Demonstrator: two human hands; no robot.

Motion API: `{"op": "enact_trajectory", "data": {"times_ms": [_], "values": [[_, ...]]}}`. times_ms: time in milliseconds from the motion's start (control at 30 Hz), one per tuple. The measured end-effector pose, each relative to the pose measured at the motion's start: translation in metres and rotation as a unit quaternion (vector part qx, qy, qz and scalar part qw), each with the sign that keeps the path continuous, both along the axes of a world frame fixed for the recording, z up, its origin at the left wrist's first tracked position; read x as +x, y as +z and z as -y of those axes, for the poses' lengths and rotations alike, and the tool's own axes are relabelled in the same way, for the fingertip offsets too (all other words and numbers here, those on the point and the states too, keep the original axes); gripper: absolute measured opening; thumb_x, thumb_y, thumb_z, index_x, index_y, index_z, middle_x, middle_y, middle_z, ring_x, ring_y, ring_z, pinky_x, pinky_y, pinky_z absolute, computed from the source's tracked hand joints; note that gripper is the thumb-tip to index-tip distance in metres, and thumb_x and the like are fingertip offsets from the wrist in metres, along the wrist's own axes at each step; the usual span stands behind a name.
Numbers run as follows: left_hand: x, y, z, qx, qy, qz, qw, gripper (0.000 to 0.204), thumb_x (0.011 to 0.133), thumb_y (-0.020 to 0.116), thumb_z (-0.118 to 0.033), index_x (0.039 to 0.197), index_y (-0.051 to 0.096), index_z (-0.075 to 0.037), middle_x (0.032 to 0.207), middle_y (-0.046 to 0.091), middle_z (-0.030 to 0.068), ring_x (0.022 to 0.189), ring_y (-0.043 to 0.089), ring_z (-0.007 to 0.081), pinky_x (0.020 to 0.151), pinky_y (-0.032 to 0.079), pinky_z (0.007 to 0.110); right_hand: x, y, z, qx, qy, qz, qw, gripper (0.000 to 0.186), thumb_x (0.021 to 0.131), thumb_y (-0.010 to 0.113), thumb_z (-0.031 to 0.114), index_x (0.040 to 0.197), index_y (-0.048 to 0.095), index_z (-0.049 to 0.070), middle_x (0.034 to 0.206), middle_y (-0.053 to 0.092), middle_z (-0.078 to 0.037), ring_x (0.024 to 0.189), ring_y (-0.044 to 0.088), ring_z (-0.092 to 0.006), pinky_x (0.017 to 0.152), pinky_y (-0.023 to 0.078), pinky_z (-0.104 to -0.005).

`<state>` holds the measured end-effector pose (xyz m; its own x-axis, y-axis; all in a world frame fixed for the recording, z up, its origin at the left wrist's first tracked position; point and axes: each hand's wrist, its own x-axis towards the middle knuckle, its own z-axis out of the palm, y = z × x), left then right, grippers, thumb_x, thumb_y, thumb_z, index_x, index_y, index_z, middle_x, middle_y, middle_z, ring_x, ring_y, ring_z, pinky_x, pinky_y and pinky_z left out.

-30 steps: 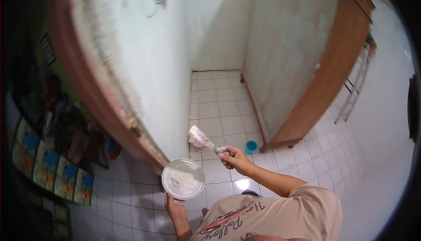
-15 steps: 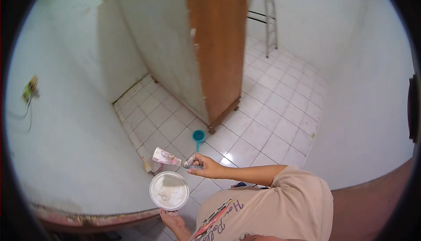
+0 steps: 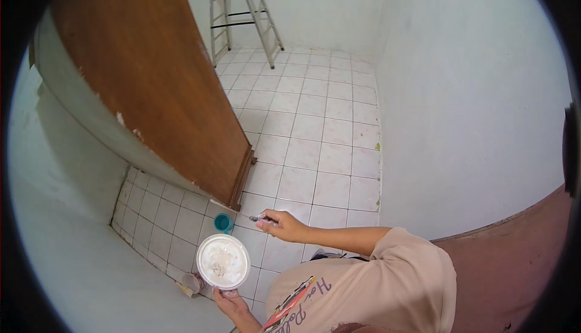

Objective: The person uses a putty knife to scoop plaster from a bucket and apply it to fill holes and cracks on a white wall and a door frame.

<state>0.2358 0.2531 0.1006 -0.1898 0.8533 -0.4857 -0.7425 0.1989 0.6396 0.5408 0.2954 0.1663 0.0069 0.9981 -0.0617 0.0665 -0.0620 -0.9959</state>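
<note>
In the head view, open tiled floor [image 3: 302, 133] extended between the brown cabinet [image 3: 157, 79] and the right-hand wall [image 3: 466, 103]. The left grip [image 3: 230, 304] grasped the round white dish [image 3: 200, 263] at its near rim; the right grip [image 3: 281, 225] was clenched around the putty knife [image 3: 255, 218], blade edge-on. Uneven white paste covered the dish's middle.

Worn on the person's head, the fisheye camera looks steeply down over the beige shirt [image 3: 375, 284], close below, past the left hand [image 3: 230, 303] and right hand [image 3: 281, 226], then outward across the tiled floor [image 3: 302, 124] to a farther ladder [image 3: 239, 23] (straight edges bow outward); the dark rim seems unreadable.
</note>
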Motion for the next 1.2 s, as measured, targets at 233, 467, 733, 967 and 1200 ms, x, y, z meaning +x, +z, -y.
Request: {"op": "enact_trajectory", "data": {"times_ms": [233, 467, 733, 967, 1200], "values": [[0.09, 0.014, -0.083, -0.013, -0.099, 0.01, 0.995, 0.035, 0.1, 0.048, -0.02, 0.127, 0.053, 0.002, 0.13, 0.059, 0.0175, 0.119, 0.059, 0.0279, 0.098, 0.05, 0.042, 0.095, 0.032, -0.026, -0.05, -0.139, -0.04, 0.988, 0.023, 0.102, 0.057, 0.025, 0.103, 0.061, 0.003, 0.078, 0.059, 0.0, 0.063, 0.051, -0.0049, 0.055, 0.044, -0.0219], [0.181, -0.004, -0.163, -0.041, -0.231, 0.003, 0.972, 0.033, 0.099, 0.052, -0.021, 0.123, 0.055, 0.0, 0.125, 0.062, 0.0136, 0.116, 0.06, 0.0245, 0.1, 0.049, 0.041, 0.173, 0.011, -0.041, -0.057, -0.277, -0.052, 0.958, 0.019, 0.102, 0.057, 0.021, 0.101, 0.059, 0.002, 0.075, 0.059, 0.0, 0.058, 0.05, -0.0049, 0.052, 0.041, -0.0216], [0.33, 0.0, -0.286, -0.021, -0.326, 0.029, 0.945, 0.033, 0.098, 0.054, -0.019, 0.126, 0.055, -0.002, 0.131, 0.059, 0.0123, 0.119, 0.059, 0.0268, 0.101, 0.047, 0.043, 0.286, 0.045, -0.097, -0.109, -0.349, -0.041, 0.93, 0.023, 0.102, 0.056, 0.025, 0.097, 0.06, 0.003, 0.075, 0.062, -0.003, 0.052, 0.049, -0.0058, 0.047, 0.037, -0.0218], [0.443, 0.004, -0.339, 0.007, -0.425, 0.059, 0.903, 0.028, 0.099, 0.054, -0.018, 0.122, 0.055, -0.001, 0.122, 0.061, 0.015, 0.11, 0.063, 0.0248, 0.09, 0.054, 0.039, 0.36, 0.065, -0.099, -0.05, -0.441, -0.033, 0.895, 0.02, 0.101, 0.058, 0.026, 0.099, 0.061, 0.006, 0.077, 0.065, -0.002, 0.054, 0.049, -0.0058, 0.049, 0.041, -0.0226], [0.505, 0.0, -0.376, 0.003, -0.491, 0.056, 0.869, 0.032, 0.1, 0.053, -0.02, 0.122, 0.054, 0.003, 0.124, 0.06, 0.0159, 0.11, 0.061, 0.0255, 0.093, 0.052, 0.039, 0.369, 0.041, -0.093, -0.08, -0.512, -0.001, 0.855, 0.025, 0.102, 0.056, 0.03, 0.096, 0.06, 0.006, 0.077, 0.064, -0.002, 0.054, 0.049, -0.0056, 0.047, 0.038, -0.0222]]}}
